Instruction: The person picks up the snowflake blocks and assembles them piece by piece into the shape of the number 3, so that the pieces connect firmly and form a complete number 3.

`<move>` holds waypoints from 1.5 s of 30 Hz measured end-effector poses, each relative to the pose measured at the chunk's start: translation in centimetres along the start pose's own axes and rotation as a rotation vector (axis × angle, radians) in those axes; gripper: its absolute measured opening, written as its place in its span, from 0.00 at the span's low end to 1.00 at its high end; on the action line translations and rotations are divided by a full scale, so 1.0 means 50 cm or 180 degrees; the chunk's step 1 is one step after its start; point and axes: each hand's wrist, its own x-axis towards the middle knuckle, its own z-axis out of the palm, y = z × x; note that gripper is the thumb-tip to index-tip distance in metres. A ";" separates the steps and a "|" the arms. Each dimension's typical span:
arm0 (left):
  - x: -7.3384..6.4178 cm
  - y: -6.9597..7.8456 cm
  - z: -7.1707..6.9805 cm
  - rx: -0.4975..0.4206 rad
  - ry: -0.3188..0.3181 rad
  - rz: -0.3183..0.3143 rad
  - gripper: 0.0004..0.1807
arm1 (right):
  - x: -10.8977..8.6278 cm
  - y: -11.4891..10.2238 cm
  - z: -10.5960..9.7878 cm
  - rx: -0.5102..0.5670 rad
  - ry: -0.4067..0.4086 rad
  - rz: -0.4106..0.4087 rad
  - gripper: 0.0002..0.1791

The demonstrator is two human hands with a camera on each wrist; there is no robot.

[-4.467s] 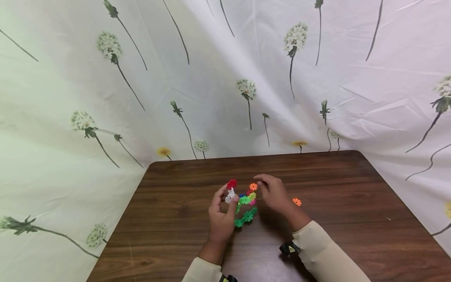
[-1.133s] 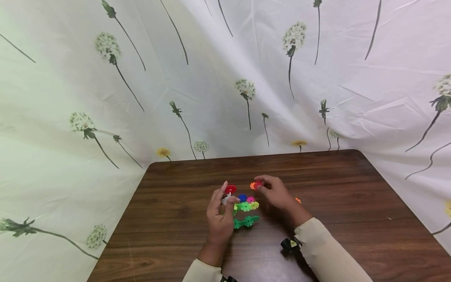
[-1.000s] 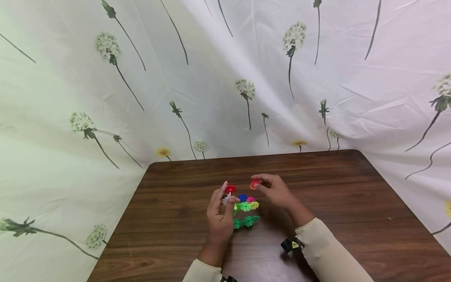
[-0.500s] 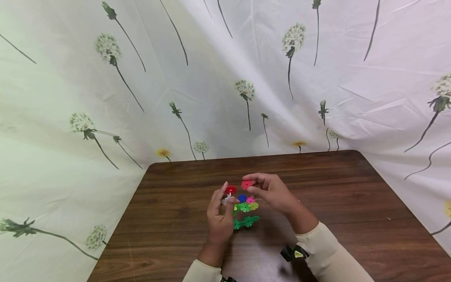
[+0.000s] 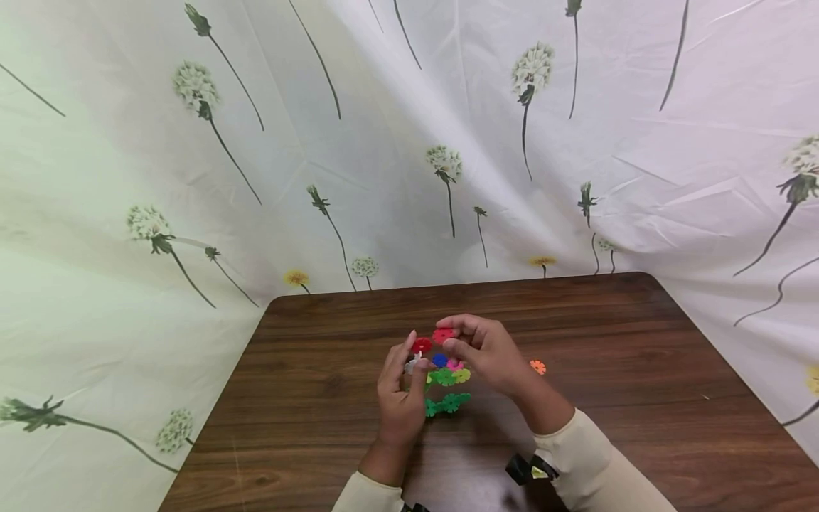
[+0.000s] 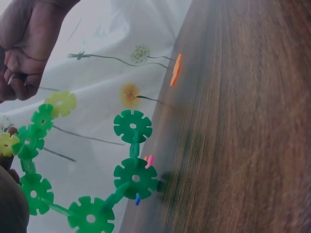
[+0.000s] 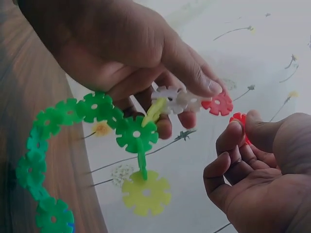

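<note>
One left hand (image 5: 402,398), one right hand (image 5: 495,355), one bench (image 5: 320,405), notched discs in seven colours.
Red discs (image 7: 217,104): two. Orange discs (image 5: 538,367): two, one just a sliver in the left wrist view. Yellow discs (image 7: 146,200): two. Blue disc (image 5: 440,360): one. Pink disc (image 6: 150,160): one. White discs (image 7: 168,100): at least two. Green discs (image 6: 136,190): at least eight, overlapping.

The chain (image 7: 136,133) is notched discs slotted together: in the right wrist view, green discs (image 7: 47,121) arc from the lower left up to the centre, followed by yellow, white and, right of centre, a red end disc (image 7: 217,104). A yellow disc (image 7: 146,192) hangs at lower centre. The loose red disc (image 7: 239,119), pinched and partly covered, sits near the red end, apart from it.
</note>
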 end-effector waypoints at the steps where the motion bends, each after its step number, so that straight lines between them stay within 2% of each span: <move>1: 0.000 0.000 0.000 0.0010 -0.0007 -0.0002 0.34 | -0.001 -0.002 0.001 -0.0017 -0.0005 -0.0004 0.17; 11: 0.002 0.006 0.000 0.0103 -0.0064 0.0097 0.34 | -0.008 -0.012 0.005 -0.0186 -0.0001 -0.0060 0.17; 16: 0.002 0.010 0.000 0.0163 -0.0072 0.0047 0.34 | -0.011 -0.018 0.007 -0.0290 0.0037 -0.0105 0.16; 26: 0.003 0.017 -0.001 0.0079 -0.0153 -0.0062 0.30 | -0.018 -0.027 0.021 -0.0128 0.0107 -0.0096 0.15; 35: 0.006 0.009 0.000 0.0058 -0.0174 0.0083 0.29 | -0.018 -0.028 0.021 -0.0104 0.0116 0.0014 0.15; 39: 0.008 0.007 0.001 0.0100 -0.0108 0.0201 0.29 | -0.014 -0.028 0.017 0.0043 0.0067 0.0107 0.19; 42: 0.011 0.007 0.003 0.0118 0.0017 0.0293 0.30 | -0.010 -0.026 0.013 0.0200 0.0018 0.0150 0.24; 45: 0.013 0.009 0.003 0.0121 0.0164 0.0252 0.30 | -0.005 -0.016 0.004 0.0255 0.0031 0.0178 0.27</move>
